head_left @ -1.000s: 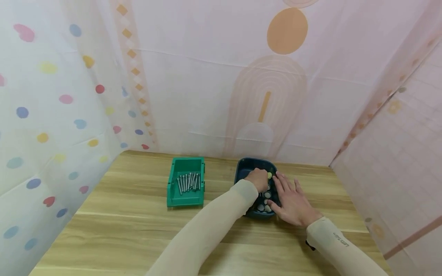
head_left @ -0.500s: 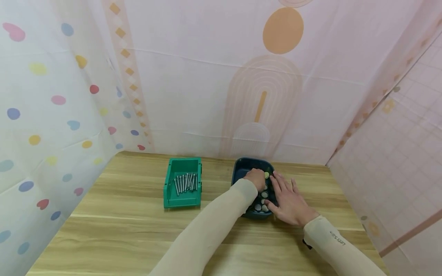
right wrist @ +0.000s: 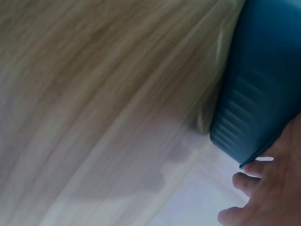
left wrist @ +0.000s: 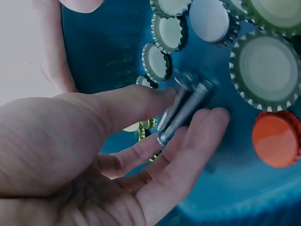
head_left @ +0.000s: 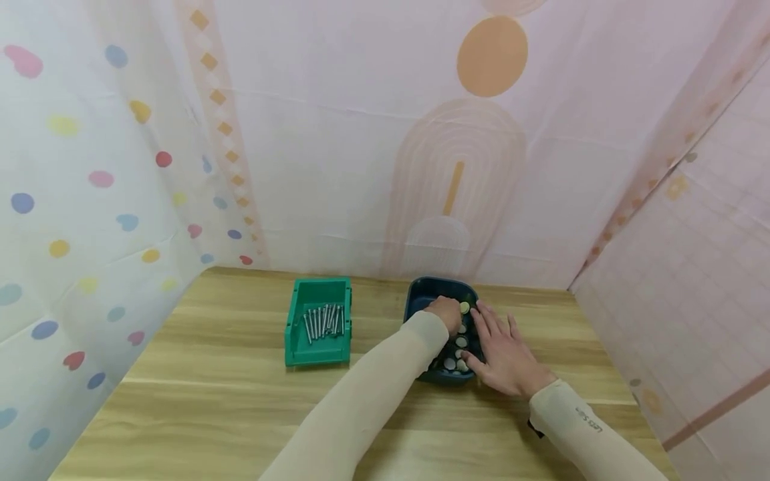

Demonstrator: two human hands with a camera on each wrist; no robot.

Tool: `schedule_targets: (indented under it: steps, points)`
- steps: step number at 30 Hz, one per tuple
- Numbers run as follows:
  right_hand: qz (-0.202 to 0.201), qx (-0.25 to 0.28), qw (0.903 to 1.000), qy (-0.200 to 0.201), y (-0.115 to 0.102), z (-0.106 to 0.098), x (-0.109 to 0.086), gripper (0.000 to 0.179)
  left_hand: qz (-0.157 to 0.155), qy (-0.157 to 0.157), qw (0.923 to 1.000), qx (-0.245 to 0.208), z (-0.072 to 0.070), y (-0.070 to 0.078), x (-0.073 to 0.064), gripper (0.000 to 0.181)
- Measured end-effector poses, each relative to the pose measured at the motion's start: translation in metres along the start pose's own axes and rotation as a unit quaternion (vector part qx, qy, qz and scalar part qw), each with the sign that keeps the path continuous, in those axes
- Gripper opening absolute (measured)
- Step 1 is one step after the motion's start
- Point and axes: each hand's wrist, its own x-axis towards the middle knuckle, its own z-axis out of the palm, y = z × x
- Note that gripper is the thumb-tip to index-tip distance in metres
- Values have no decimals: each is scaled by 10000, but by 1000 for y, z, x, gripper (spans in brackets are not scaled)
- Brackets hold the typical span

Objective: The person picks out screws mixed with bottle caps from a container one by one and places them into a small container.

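Note:
Deep in the dark blue tray (head_left: pixel 442 284), my left hand (head_left: pixel 445 312) pinches two silver bolts (left wrist: pixel 190 108) between thumb and fingers, as the left wrist view shows. Around them on the tray floor lie several upturned bottle caps (left wrist: pixel 268 70) with pale insides, plus an orange bottle cap (left wrist: pixel 275 140). My right hand (head_left: pixel 508 357) rests on the tray's right rim with fingers spread and fairly straight. In the right wrist view its fingers (right wrist: pixel 247 183) lie along the rim of the ribbed blue tray wall (right wrist: pixel 256 89).
Left of the tray stands a green open-fronted bin (head_left: pixel 319 357) holding several long silver bolts (head_left: pixel 325 321). Both stand toward the back of a wood-grain table (head_left: pixel 210 374). A patterned curtain (head_left: pixel 337 167) hangs behind and at both sides.
The head view has shifted slightly, so everything sits a little further left in it. Both hands keep their places at the tray, with hardly any visible movement.

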Motion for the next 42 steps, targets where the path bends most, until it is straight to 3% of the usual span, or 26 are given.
schedule_targets:
  steps: [4, 7, 12, 17, 23, 30, 34, 38, 40, 41, 42]
  points:
    - [-29, -24, 10000, 80, 0, -1, 0, 92, 0, 69, 10000, 70, -2, -4, -3, 19]
    - [-24, -34, 9999, 96, 1, -1, 0, 92, -4, 151, 9990, 412, -5, -7, -8, 25]
    - [24, -27, 10000, 53, 1, 1, 2, 94, -270, 92, 9962, 818, -14, -11, -17, 42]
    - [67, 27, 10000, 6, 1, 4, 0, 95, -171, -39, 9986, 490, -20, -19, -25, 42]
    - [74, 19, 10000, 53, 1, 5, 1, 94, -13, 59, 9998, 208, -28, -24, -30, 40]
    - [55, 54, 9999, 100, -1, 2, 1, 93, 190, 136, 9991, -367, -30, -32, -26, 16]
    - [96, 27, 9999, 39, -1, 1, 1, 94, 374, 124, 9979, -514, -33, -36, -27, 22]
    - [89, 55, 9999, 43, -2, 1, 1, 94, 608, 164, 9966, -534, -32, -42, -28, 42]
    - [98, 72, 9999, 38, -2, 1, 1, 94, 709, 334, 9954, -545, -38, -43, -43, 38]
    - [78, 69, 9999, 61, -2, 1, 1, 93, 752, 462, 9947, -529, -42, -41, -57, 29]
    - [82, 78, 9999, 55, -1, 2, 1, 94, 906, 621, 9923, -564, -39, -47, -54, 19]
